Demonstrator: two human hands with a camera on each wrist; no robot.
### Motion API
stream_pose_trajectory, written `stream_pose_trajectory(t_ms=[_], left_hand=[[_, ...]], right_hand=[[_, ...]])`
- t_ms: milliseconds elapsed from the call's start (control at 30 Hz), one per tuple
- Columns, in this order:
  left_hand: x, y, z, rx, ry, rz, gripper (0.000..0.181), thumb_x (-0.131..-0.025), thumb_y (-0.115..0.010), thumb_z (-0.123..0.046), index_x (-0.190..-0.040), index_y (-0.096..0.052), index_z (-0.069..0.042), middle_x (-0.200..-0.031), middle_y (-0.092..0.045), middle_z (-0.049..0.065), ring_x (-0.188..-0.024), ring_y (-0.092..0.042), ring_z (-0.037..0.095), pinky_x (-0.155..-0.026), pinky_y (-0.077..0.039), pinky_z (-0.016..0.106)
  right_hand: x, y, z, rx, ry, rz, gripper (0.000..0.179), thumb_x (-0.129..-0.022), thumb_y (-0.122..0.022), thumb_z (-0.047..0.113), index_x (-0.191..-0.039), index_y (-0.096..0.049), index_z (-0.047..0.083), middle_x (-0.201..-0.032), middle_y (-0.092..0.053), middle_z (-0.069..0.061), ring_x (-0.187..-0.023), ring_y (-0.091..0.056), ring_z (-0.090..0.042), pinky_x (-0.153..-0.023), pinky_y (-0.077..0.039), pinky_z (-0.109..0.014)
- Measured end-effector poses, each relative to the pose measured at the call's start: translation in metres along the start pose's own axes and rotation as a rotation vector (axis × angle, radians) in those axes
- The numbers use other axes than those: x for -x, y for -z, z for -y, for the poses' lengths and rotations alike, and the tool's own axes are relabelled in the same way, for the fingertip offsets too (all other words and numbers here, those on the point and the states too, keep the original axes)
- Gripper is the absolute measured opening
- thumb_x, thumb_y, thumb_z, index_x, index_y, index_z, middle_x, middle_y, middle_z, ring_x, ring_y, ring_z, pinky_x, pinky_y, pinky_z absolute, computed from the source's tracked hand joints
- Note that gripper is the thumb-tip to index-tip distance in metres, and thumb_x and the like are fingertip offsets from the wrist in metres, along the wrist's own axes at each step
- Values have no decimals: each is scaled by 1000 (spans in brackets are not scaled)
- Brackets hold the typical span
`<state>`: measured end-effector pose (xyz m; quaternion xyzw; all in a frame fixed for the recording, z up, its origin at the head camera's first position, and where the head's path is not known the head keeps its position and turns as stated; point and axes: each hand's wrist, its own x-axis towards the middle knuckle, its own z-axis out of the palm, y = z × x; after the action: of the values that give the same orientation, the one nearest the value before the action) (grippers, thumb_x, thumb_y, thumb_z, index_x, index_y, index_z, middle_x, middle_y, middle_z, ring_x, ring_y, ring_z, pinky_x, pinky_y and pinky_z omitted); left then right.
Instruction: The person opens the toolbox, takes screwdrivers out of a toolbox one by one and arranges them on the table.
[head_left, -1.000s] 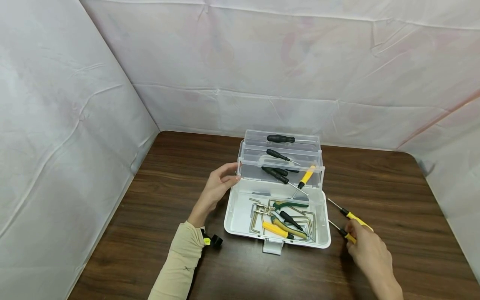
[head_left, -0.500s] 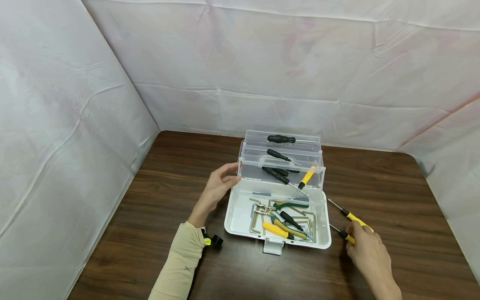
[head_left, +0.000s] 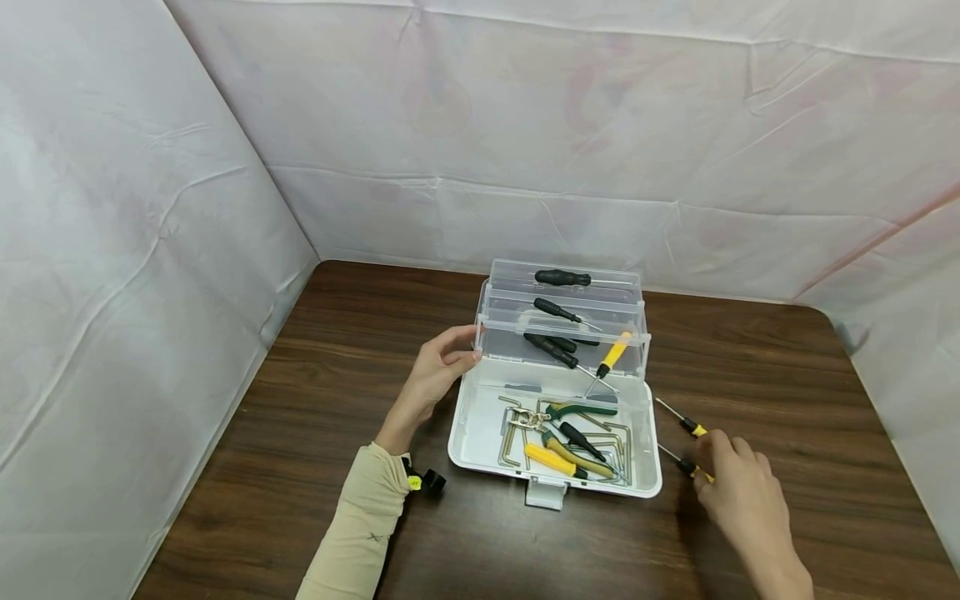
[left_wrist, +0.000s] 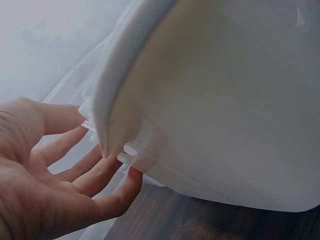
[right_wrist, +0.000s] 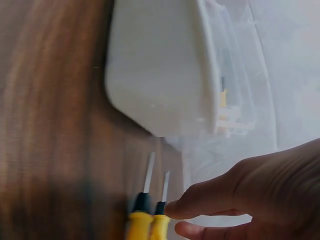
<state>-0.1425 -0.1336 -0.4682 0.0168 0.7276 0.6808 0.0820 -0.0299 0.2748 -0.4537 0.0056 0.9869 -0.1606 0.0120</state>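
Head view, left to right: the left edge of the clear trays (head_left: pixel 497 339) is held by the left hand (head_left: pixel 429 377), and a light hold would be best, lest the white box (head_left: pixel 457 433) be tipped. At its right, a far screwdriver (head_left: pixel 689 425) and a near screwdriver (head_left: pixel 683 466) lie on the table (head_left: pixel 750 358), tips toward the box, handles partly covered by the right hand (head_left: pixel 741 497); whether either is grasped cannot be told. One handle alone would probably be most surely pinched.
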Motion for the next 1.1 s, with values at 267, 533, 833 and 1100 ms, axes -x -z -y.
stream_pose_trajectory(t_ms=[267,533,833,1100], left_hand=[[0,0,1,3,4,-3,46,-100,-68,-4,-145,-60,-11,-151,-58,11,-122,-70,36,-106,-52,44],[0,0,0,5,-6,3,46,-100,-67,-4,-146,-59,-9,-153,-57,11,-123,-69,37,-106,-52,44],[1,0,-2,-5,-1,8,46,-101,-68,-6,-146,-59,-11,-154,-55,10,-126,-67,38,-110,-50,50],[2,0,-2,0,-9,12,46,-101,-68,-5,-146,-59,-10,-154,-56,11,-125,-67,38,-109,-50,48]], right_hand=[[-12,19,12,-17,42,-78,36,-79,-77,-2,-113,-64,-2,-109,-65,-34,-90,-61,-57,-64,-47,-65],[-26,36,28,-41,76,-156,34,-79,-75,-2,-112,-65,-1,-107,-66,-30,-90,-59,-55,-66,-45,-64],[-41,51,68,-77,84,-151,35,-85,-72,-2,-119,-65,3,-117,-63,-28,-103,-57,-52,-69,-47,-61],[-50,52,99,-66,164,-174,30,-87,-71,-3,-117,-66,1,-113,-64,-28,-103,-59,-51,-69,-49,-61]])
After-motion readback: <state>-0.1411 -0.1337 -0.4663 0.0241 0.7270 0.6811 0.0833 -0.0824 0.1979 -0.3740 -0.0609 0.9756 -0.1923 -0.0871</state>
